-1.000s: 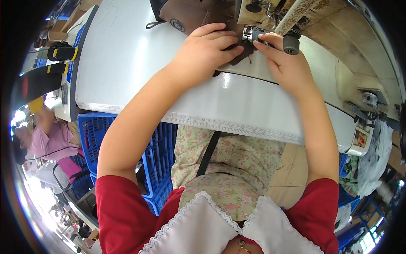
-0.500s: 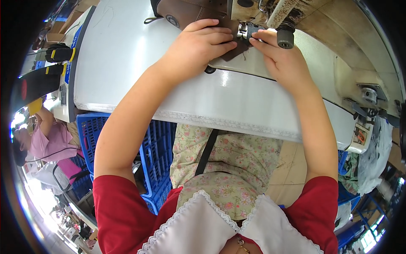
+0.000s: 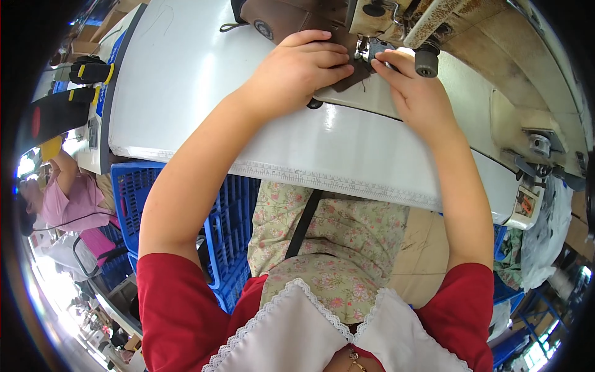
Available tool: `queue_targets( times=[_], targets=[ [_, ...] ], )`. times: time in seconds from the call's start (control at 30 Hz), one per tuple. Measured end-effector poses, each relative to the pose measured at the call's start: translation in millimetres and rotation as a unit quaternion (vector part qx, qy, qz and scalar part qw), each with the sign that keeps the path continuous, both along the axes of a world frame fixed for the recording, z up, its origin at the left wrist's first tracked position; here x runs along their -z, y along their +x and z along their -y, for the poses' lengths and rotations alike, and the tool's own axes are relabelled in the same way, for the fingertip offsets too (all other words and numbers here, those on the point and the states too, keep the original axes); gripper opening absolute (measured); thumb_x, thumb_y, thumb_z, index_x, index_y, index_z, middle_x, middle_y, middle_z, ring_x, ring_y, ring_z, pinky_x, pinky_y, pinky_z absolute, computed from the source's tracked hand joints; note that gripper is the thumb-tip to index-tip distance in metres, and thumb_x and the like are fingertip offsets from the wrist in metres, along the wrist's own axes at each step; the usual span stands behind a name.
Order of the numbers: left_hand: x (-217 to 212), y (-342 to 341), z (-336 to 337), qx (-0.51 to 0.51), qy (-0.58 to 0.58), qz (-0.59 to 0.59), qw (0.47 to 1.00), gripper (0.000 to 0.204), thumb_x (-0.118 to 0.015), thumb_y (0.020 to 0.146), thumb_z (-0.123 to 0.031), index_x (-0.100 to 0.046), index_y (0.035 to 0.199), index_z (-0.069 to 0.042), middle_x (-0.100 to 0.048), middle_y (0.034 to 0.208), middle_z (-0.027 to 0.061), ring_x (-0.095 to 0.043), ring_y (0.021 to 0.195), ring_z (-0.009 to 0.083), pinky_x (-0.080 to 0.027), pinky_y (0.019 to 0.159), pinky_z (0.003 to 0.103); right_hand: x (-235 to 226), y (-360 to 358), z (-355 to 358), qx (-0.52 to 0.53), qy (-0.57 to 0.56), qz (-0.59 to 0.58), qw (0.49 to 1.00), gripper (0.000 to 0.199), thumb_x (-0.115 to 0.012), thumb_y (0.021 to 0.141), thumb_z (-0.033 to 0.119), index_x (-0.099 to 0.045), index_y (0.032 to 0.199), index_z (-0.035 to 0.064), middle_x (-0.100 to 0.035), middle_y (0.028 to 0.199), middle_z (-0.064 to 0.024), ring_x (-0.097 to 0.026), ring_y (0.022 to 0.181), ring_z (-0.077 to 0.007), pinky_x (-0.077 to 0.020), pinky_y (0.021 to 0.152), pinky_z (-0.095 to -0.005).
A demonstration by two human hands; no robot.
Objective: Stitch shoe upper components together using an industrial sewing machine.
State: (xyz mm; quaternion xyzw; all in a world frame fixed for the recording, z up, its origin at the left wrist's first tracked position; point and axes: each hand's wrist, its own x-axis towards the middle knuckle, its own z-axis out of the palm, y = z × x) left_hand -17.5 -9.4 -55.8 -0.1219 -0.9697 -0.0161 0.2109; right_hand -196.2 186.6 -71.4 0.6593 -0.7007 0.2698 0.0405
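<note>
My left hand (image 3: 304,69) lies flat, fingers stretched, on a brown leather-like piece (image 3: 282,15) with a round dark badge and a small black loop at its edge. The flap under my fingertips reaches the metal presser foot (image 3: 361,48) of a sewing machine (image 3: 483,31). On the other side of the foot, my right hand (image 3: 416,84) has its thumb and fingers bent together beside a grey block. A small dark bit shows between those fingertips, too hidden to name. Loose thread ends hang from the flap's near corner.
The white table (image 3: 186,87) has a ruler strip (image 3: 322,180) along its front edge. A blue plastic crate (image 3: 232,229) stands below it on the left. Farther left, a person in pink (image 3: 74,198) sits by another machine. Clear plastic bags (image 3: 545,229) hang at right.
The whole view has shifted slightly, with the machine and brown piece appearing a little farther right and lower. Both hands keep nearly the same places beside the presser foot.
</note>
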Motion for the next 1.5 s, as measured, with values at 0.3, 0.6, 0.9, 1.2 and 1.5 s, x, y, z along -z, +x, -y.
queue_targets(
  times=[0.3,0.6,0.9,1.2,1.5],
  targets=[
    [2,-1,2,0.006,0.010,0.006,1.000,0.051,-0.061,0.072,0.003,-0.070,0.119,-0.014,-0.066,0.122,0.0033,-0.057,0.123,0.0188,-0.038,0.109,0.040,-3,4,1,0.013,0.014,-0.036,0.999,0.041,-0.057,0.084,-0.001,-0.066,0.122,0.0112,-0.060,0.125,-0.0037,-0.065,0.102,-0.0283,-0.0549,0.079,-0.0386],
    [0,-2,4,0.021,0.017,0.014,1.000,0.050,-0.060,0.073,0.003,-0.069,0.119,-0.013,-0.065,0.123,0.0037,-0.057,0.122,0.0189,-0.037,0.109,0.040,-6,16,1,0.045,0.024,-0.084,0.995,0.039,-0.059,0.083,-0.001,-0.066,0.119,0.0088,-0.063,0.120,-0.0055,-0.064,0.100,-0.0274,-0.0547,0.080,-0.0395],
    [-1,-3,3,0.018,0.013,0.022,0.999,0.051,-0.059,0.073,0.003,-0.069,0.119,-0.013,-0.065,0.124,0.0026,-0.057,0.122,0.0170,-0.037,0.108,0.039,-8,22,2,0.058,0.029,-0.122,0.990,0.038,-0.060,0.082,0.001,-0.066,0.119,0.0057,-0.065,0.113,-0.0075,-0.063,0.098,-0.0283,-0.0529,0.082,-0.0403],
    [-27,-5,-35,-0.074,0.007,0.114,0.991,0.045,-0.069,0.074,-0.010,-0.068,0.119,-0.009,-0.065,0.118,0.0063,-0.060,0.112,0.0252,-0.041,0.108,0.040,-7,0,1,0.004,-0.009,0.027,1.000,0.037,-0.059,0.083,0.001,-0.069,0.117,0.0128,-0.067,0.105,-0.0108,-0.063,0.098,-0.0328,-0.0519,0.083,-0.0433],
    [-27,-17,-45,-0.123,0.002,0.139,0.983,0.031,-0.069,0.082,-0.017,-0.069,0.109,-0.002,-0.067,0.111,0.0125,-0.062,0.113,0.0307,-0.047,0.101,0.041,-7,1,1,0.022,0.029,-0.003,0.999,0.046,-0.054,0.080,-0.005,-0.068,0.120,0.0112,-0.063,0.123,-0.0043,-0.063,0.104,-0.0307,-0.0522,0.087,-0.0401]
  ],
)
